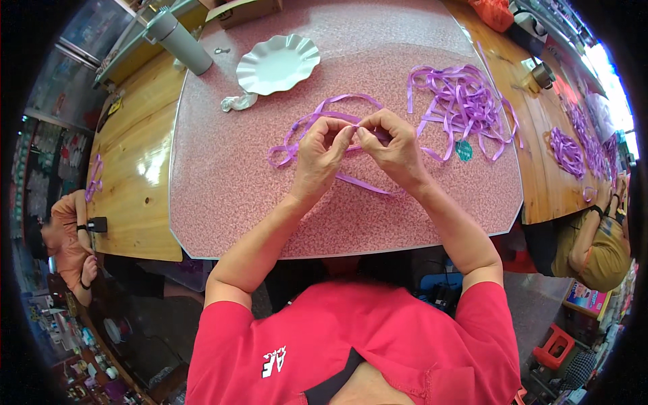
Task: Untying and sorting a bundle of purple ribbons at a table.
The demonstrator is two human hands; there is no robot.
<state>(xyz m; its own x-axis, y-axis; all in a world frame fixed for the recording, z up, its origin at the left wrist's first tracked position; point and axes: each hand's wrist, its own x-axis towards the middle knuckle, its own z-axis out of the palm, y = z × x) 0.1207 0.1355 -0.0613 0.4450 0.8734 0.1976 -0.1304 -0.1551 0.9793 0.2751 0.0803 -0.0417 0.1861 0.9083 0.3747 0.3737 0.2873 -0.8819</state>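
Ribbon (pixel 362 183), purple and narrow, is passing between your two grips, above the middle of the speckled pink counter (pixel 229 169). Your left grip (pixel 316 160) is pinching it between thumb and forefinger, and your right grip (pixel 398 155) is pinching it in the same manner, so that the fingertips of both are almost meeting. Loose loops of it are spreading on the counter beyond and to the left of your grips, and one strip is lying nearer to you.

Concerning the containers, a white plate (pixel 278 64) with a wavy rim is lying farther away, to the left, and is showing its smooth inner surface. A crumpled white wrapper (pixel 239 102) is resting just beside it; what it is wrapping, I cannot tell. A grey tumbler (pixel 179 42) is standing at the left edge of the counter, its inside being hidden. A cardboard box (pixel 251 11) is sitting at the far end, and its content is also not showing.

To your right, a tangled purple pile (pixel 466 108) is lying, with a round green tag (pixel 463 150) at its near side. Farther right, a dark cup (pixel 542 75) is standing on a wooden counter (pixel 540 196); its content I cannot distinguish.
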